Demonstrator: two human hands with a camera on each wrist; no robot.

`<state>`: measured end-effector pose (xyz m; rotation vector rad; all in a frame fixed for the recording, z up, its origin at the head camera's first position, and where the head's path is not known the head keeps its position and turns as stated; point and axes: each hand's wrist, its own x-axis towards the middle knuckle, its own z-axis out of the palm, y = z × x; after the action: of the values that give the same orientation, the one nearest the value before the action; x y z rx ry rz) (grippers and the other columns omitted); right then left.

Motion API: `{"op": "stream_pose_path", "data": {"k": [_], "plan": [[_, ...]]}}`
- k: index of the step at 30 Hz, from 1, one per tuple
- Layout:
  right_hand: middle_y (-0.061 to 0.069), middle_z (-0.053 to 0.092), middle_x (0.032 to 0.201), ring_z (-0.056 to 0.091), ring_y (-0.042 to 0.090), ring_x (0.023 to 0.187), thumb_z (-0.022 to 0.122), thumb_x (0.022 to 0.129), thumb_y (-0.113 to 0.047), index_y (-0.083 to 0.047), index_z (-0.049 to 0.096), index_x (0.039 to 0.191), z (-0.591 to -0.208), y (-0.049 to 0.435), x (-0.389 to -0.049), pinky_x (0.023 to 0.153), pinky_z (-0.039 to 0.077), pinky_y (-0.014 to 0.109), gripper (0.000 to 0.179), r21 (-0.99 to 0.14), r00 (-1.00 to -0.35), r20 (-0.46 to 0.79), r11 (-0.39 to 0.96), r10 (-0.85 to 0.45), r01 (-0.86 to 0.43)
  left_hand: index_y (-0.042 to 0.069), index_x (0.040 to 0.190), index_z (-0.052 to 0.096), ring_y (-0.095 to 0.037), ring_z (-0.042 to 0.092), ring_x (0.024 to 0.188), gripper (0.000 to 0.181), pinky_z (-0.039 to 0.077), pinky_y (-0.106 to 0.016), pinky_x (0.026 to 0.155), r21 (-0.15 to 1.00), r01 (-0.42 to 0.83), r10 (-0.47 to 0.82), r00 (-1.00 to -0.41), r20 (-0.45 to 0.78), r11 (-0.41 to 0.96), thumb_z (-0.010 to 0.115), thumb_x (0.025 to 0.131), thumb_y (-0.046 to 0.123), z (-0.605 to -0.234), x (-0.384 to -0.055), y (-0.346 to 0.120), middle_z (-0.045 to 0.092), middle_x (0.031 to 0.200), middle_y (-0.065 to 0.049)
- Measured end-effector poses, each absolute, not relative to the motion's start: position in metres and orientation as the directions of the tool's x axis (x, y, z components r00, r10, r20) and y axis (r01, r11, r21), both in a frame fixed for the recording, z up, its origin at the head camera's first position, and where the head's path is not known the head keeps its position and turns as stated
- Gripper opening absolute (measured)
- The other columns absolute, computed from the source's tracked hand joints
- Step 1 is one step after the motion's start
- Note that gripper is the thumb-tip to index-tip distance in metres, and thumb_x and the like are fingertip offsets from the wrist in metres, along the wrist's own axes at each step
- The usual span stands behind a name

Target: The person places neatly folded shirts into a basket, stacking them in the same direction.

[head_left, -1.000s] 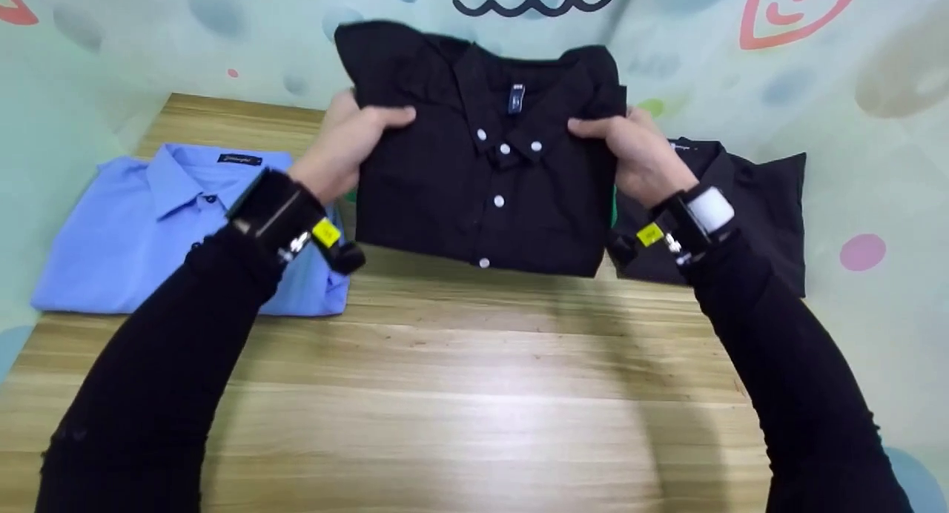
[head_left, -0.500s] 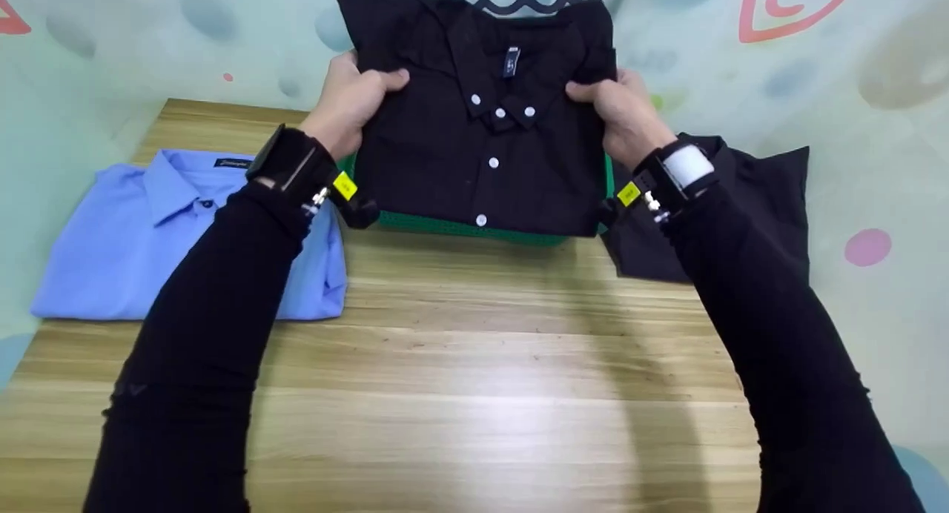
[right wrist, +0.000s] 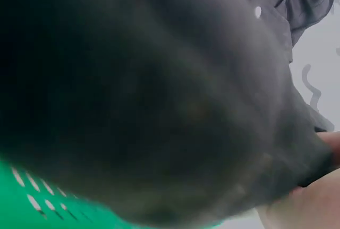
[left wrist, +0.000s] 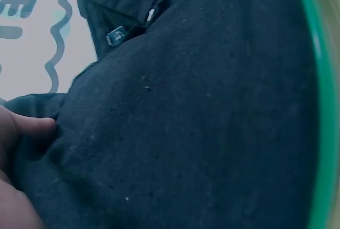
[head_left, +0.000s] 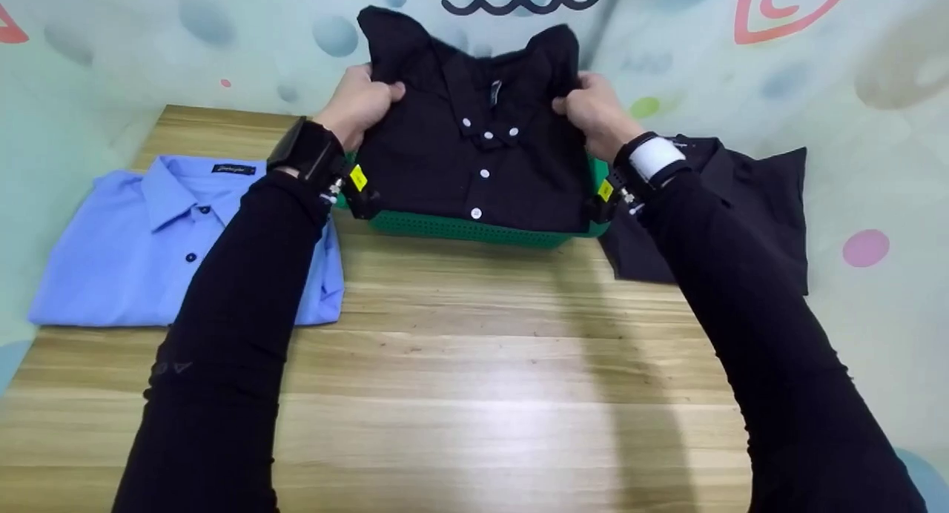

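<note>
A folded black button-up shirt [head_left: 445, 164] with white buttons is held at its two upper sides, its collar end raised. My left hand [head_left: 361, 101] grips one side with the thumb on the front; in the left wrist view that thumb [left wrist: 34, 126] presses into the cloth. The right hand [head_left: 597, 113] pinches the opposite side, and part of it shows at the edge of the right wrist view. Under the shirt is a green perforated basket [head_left: 474, 231], whose front wall and right corner show. The shirt's lower part sits within the basket's rim, which hides the basket's inside.
A folded light blue shirt [head_left: 111, 253] lies on the wooden table [head_left: 460, 379] at left, partly behind the left sleeve. At right lies another folded dark shirt [head_left: 764, 209], partly covered by the right arm. A patterned backdrop [head_left: 245, 38] rises behind and at the sides.
Both hands have carried the black shirt back from over the table and down into the green basket. The basket's front has come into view, and the hands have drawn a little closer together.
</note>
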<state>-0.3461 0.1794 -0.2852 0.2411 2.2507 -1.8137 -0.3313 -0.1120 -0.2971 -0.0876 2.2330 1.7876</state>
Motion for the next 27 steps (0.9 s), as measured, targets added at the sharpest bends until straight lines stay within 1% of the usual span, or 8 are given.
{"op": "stream_pose_path", "data": {"k": [3, 8, 12, 16, 18, 22, 25, 27], "plan": [[0.009, 0.039, 0.141, 0.046, 0.021, 0.115, 0.043, 0.1, 0.005, -0.008, 0.04, 0.144, -0.29, 0.18, -0.348, 0.085, 0.043, 0.026, 0.046, -0.902, -0.948, -0.318, 0.314, -0.022, 0.296, 0.01, 0.154, 0.027, -0.018, 0.037, 0.135, 0.05, 0.031, -0.026, 0.108, 0.93, -0.24, 0.108, -0.954, -0.279, 0.279, 0.041, 0.106, 0.018, -0.3, -0.333, -0.111, 0.033, 0.153, -0.007], [0.009, 0.038, 0.128, 0.042, 0.021, 0.098, 0.049, 0.099, 0.001, -0.005, 0.04, 0.136, -0.299, 0.186, -0.348, 0.065, 0.035, 0.029, 0.039, -0.82, -0.936, -0.351, 0.473, 0.031, 0.323, 0.008, 0.155, 0.022, -0.018, 0.037, 0.133, 0.053, 0.032, -0.023, 0.105, 0.91, -0.255, 0.097, -0.949, -0.301, 0.326, 0.039, 0.106, 0.017, -0.306, -0.331, -0.112, 0.031, 0.153, -0.009], [0.009, 0.028, 0.15, 0.04, 0.021, 0.116, 0.048, 0.1, 0.001, -0.009, 0.024, 0.153, -0.298, 0.191, -0.349, 0.075, 0.039, 0.028, 0.059, -0.768, -0.911, -0.412, 0.539, -0.002, 0.346, 0.006, 0.154, 0.022, -0.02, 0.038, 0.127, 0.052, 0.033, -0.021, 0.094, 0.885, -0.29, 0.086, -0.936, -0.342, 0.365, 0.038, 0.105, 0.014, -0.306, -0.329, -0.114, 0.031, 0.152, -0.011], [0.009, 0.01, 0.162, 0.039, 0.024, 0.122, 0.045, 0.101, 0.001, -0.01, 0.0, 0.158, -0.297, 0.193, -0.347, 0.077, 0.041, 0.03, 0.074, -0.696, -0.892, -0.45, 0.64, -0.037, 0.324, 0.008, 0.157, 0.016, -0.02, 0.035, 0.134, 0.058, 0.034, -0.021, 0.098, 0.842, -0.343, 0.062, -0.913, -0.403, 0.417, 0.038, 0.104, 0.014, -0.305, -0.33, -0.113, 0.025, 0.157, -0.01], [0.011, 0.011, 0.161, 0.04, 0.025, 0.114, 0.045, 0.099, 0.002, -0.008, 0.002, 0.158, -0.298, 0.194, -0.346, 0.072, 0.04, 0.032, 0.073, -0.661, -0.891, -0.452, 0.685, -0.038, 0.306, 0.011, 0.158, 0.011, -0.018, 0.031, 0.138, 0.061, 0.034, -0.02, 0.101, 0.82, -0.37, 0.051, -0.9, -0.433, 0.436, 0.039, 0.103, 0.014, -0.304, -0.33, -0.111, 0.022, 0.159, -0.008], [0.016, 0.026, 0.148, 0.039, 0.026, 0.095, 0.046, 0.094, 0.006, 0.0, 0.026, 0.147, -0.3, 0.194, -0.345, 0.062, 0.035, 0.032, 0.057, -0.585, -0.895, -0.446, 0.761, -0.011, 0.282, 0.01, 0.158, 0.012, -0.018, 0.031, 0.136, 0.061, 0.037, -0.021, 0.096, 0.782, -0.416, 0.047, -0.87, -0.491, 0.464, 0.036, 0.102, 0.012, -0.304, -0.329, -0.105, 0.019, 0.16, -0.007], [0.019, 0.031, 0.14, 0.042, 0.028, 0.097, 0.049, 0.093, 0.004, 0.003, 0.034, 0.135, -0.298, 0.193, -0.345, 0.06, 0.038, 0.03, 0.045, -0.524, -0.897, -0.443, 0.811, 0.003, 0.261, 0.011, 0.157, 0.015, -0.017, 0.029, 0.133, 0.056, 0.036, -0.023, 0.094, 0.763, -0.432, 0.076, -0.847, -0.526, 0.48, 0.03, 0.103, 0.016, -0.302, -0.328, -0.103, 0.014, 0.161, -0.005], [0.021, 0.031, 0.145, 0.047, 0.03, 0.109, 0.051, 0.096, 0.0, 0.005, 0.034, 0.14, -0.295, 0.192, -0.345, 0.066, 0.047, 0.029, 0.048, -0.494, -0.886, -0.463, 0.836, -0.019, 0.24, 0.014, 0.156, 0.015, -0.015, 0.025, 0.135, 0.053, 0.034, -0.024, 0.097, 0.755, -0.437, 0.1, -0.832, -0.546, 0.489, 0.025, 0.106, 0.022, -0.3, -0.327, -0.102, 0.007, 0.163, -0.001]]}}
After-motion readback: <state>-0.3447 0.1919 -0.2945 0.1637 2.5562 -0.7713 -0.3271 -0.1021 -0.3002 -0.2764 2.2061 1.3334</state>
